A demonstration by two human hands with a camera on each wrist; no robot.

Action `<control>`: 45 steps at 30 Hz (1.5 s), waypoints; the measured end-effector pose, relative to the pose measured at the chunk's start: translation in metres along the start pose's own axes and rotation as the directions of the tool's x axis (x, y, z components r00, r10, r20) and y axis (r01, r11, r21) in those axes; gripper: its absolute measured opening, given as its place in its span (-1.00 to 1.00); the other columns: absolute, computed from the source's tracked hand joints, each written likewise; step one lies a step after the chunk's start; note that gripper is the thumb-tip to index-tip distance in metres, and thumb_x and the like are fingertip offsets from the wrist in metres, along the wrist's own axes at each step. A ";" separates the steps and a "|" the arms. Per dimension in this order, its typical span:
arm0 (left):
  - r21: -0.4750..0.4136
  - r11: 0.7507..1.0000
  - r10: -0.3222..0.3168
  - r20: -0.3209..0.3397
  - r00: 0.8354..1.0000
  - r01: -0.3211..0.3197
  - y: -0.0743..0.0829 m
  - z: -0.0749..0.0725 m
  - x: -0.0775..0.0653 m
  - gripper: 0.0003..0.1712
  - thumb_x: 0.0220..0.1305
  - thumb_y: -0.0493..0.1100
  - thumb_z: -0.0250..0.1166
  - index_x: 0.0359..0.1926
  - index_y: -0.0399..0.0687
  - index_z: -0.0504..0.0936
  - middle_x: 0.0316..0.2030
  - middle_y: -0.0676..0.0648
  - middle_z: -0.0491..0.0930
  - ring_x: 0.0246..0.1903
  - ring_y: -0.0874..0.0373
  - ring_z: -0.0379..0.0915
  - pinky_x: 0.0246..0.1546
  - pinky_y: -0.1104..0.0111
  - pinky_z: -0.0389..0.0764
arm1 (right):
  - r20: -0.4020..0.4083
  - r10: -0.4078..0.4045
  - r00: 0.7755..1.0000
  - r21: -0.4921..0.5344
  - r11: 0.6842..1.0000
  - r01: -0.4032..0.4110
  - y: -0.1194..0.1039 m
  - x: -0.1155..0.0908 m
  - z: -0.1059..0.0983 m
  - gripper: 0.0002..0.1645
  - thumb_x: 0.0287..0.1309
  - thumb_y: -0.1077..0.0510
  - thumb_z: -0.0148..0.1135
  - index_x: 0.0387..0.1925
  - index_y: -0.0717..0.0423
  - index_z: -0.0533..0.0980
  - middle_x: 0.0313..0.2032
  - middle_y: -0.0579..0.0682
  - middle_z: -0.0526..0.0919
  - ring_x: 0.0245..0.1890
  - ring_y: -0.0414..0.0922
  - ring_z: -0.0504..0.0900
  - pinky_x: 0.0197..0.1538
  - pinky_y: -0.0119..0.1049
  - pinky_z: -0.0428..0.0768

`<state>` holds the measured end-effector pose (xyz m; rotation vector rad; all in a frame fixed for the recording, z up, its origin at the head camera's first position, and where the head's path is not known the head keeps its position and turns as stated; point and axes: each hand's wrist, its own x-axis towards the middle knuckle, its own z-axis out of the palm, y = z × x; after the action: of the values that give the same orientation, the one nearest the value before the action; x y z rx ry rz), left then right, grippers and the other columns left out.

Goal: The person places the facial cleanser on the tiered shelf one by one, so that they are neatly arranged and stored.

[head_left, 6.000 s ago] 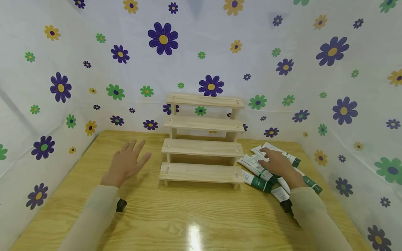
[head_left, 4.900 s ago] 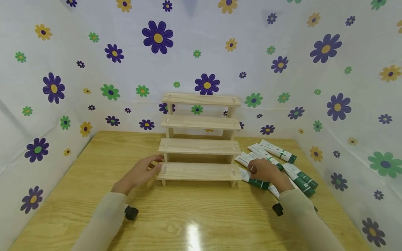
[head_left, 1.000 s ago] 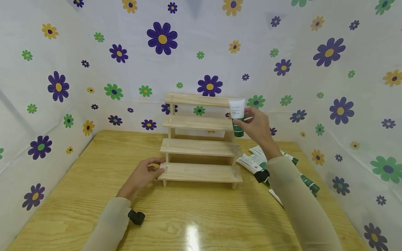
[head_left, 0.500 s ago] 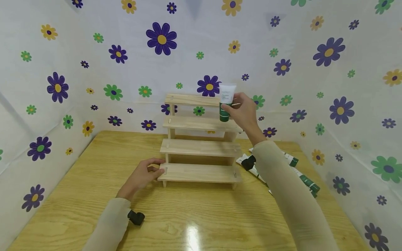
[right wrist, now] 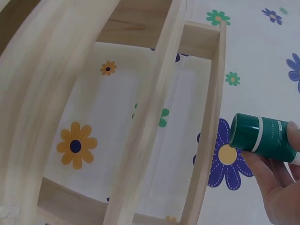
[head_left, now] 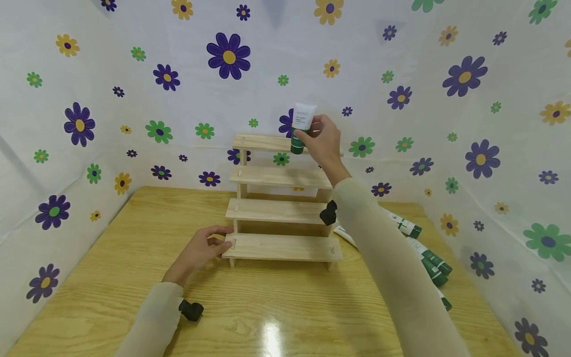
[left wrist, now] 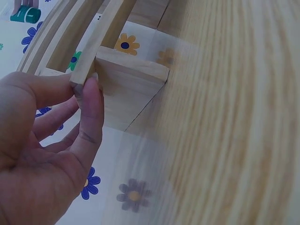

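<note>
A stepped wooden rack of several tiers stands on the table against the flowered backdrop. At the left end of its lowest shelf, my left hand pinches the board's corner; the left wrist view shows thumb and finger on either side of that board. My right hand holds a white and green squeeze tube upright, cap down, in front of and slightly above the top shelf. In the right wrist view the green cap end is apart from the rack.
More white and green tubes lie in a loose pile on the wooden table, right of the rack and partly behind the right sleeve. White cloth with printed flowers encloses the back and sides.
My right hand took a tube from the pile, raised it, and over the last second carried it left and up to the top shelf. My left hand came to the rack earlier and stays there.
</note>
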<state>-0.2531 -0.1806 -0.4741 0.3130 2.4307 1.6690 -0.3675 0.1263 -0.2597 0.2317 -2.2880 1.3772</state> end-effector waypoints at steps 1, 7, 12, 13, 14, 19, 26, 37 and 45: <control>-0.003 1.000 -0.003 0.003 1.000 0.003 0.000 0.000 0.000 -0.52 0.47 -0.18 0.30 0.34 -0.17 0.53 0.25 -0.32 0.53 -0.14 0.13 0.66 -0.23 0.30 0.74 | -0.003 -0.002 1.000 0.002 1.000 0.002 -0.002 0.002 0.004 -0.48 0.24 0.15 0.46 0.14 0.28 0.49 0.02 0.24 0.71 -0.01 0.09 0.74 0.12 -0.12 0.73; -0.026 0.999 -0.029 0.013 0.999 0.030 0.001 0.000 -0.001 -0.51 0.47 -0.17 0.30 0.35 -0.14 0.52 0.17 -0.31 0.58 -0.17 0.15 0.65 -0.21 0.27 0.75 | -0.004 -0.005 1.000 0.030 1.000 0.005 -0.012 0.009 0.026 -0.51 0.25 0.17 0.46 0.12 0.27 0.49 0.02 0.23 0.71 -0.01 0.06 0.75 0.14 -0.19 0.72; -0.022 0.999 -0.030 0.015 0.999 0.030 0.001 -0.001 -0.002 -0.51 0.47 -0.17 0.30 0.35 -0.13 0.52 0.21 -0.29 0.56 -0.15 0.16 0.65 -0.20 0.28 0.75 | 0.004 -0.003 1.000 0.048 0.999 0.003 -0.013 0.010 0.043 -0.50 0.25 0.17 0.46 0.13 0.27 0.48 -0.01 0.23 0.70 -0.02 0.07 0.77 0.13 -0.19 0.73; -0.020 0.999 -0.025 0.016 1.000 0.026 0.001 -0.001 -0.002 -0.51 0.47 -0.17 0.30 0.35 -0.13 0.52 0.23 -0.29 0.55 -0.15 0.16 0.65 -0.20 0.29 0.75 | 0.000 -0.006 1.000 0.051 0.999 0.006 -0.014 0.010 0.046 -0.50 0.25 0.18 0.46 0.13 0.28 0.48 -0.01 0.23 0.70 -0.02 0.08 0.77 0.12 -0.19 0.73; -0.015 1.000 -0.021 0.020 1.000 0.021 0.000 -0.001 -0.002 -0.51 0.47 -0.16 0.30 0.35 -0.13 0.52 0.23 -0.29 0.54 -0.15 0.17 0.65 -0.20 0.30 0.75 | -0.002 -0.008 1.000 0.056 0.998 0.009 -0.014 0.011 0.048 -0.50 0.24 0.18 0.46 0.13 0.28 0.48 -0.01 0.24 0.69 -0.02 0.08 0.77 0.12 -0.19 0.73; -0.017 1.000 -0.015 0.028 1.000 0.015 0.000 -0.001 0.000 -0.52 0.47 -0.16 0.30 0.34 -0.12 0.53 0.25 -0.28 0.54 -0.17 0.18 0.66 -0.20 0.30 0.74 | -0.021 0.007 1.000 0.059 0.998 -0.006 -0.016 0.014 0.056 -0.50 0.25 0.18 0.46 0.14 0.25 0.47 0.01 0.22 0.69 0.00 0.05 0.74 0.15 -0.20 0.71; -0.018 1.000 -0.001 0.029 1.000 0.001 -0.003 -0.003 0.001 -0.52 0.47 -0.17 0.29 0.35 -0.15 0.52 0.29 -0.29 0.51 -0.15 0.16 0.66 -0.21 0.31 0.75 | -0.010 0.030 1.000 0.042 0.999 -0.030 -0.019 0.020 0.070 -0.49 0.27 0.15 0.45 0.15 0.22 0.47 0.04 0.19 0.70 0.04 0.02 0.72 0.20 -0.22 0.68; -0.018 1.000 -0.017 0.024 1.000 0.017 -0.006 -0.002 0.000 -0.53 0.46 -0.17 0.31 0.33 -0.11 0.54 0.25 -0.26 0.53 -0.21 0.14 0.65 -0.23 0.31 0.74 | 0.030 0.034 0.999 0.107 0.994 -0.037 -0.017 0.020 0.092 -0.49 0.33 0.18 0.38 0.23 0.19 0.46 0.12 0.16 0.66 0.07 0.02 0.70 0.21 -0.27 0.67; -0.009 0.999 -0.042 0.020 0.999 0.042 -0.005 -0.004 0.001 -0.54 0.46 -0.16 0.31 0.33 -0.06 0.55 0.15 -0.24 0.60 -0.23 0.08 0.65 -0.22 0.29 0.74 | 0.017 0.051 0.999 0.099 0.994 -0.053 -0.019 0.021 0.100 -0.51 0.34 0.17 0.37 0.22 0.18 0.47 0.13 0.15 0.68 0.09 -0.01 0.70 0.21 -0.30 0.67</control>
<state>-0.2558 -0.1855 -0.4779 0.2742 2.3970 1.6518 -0.4085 0.0320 -0.2744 0.2154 -2.2539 1.5228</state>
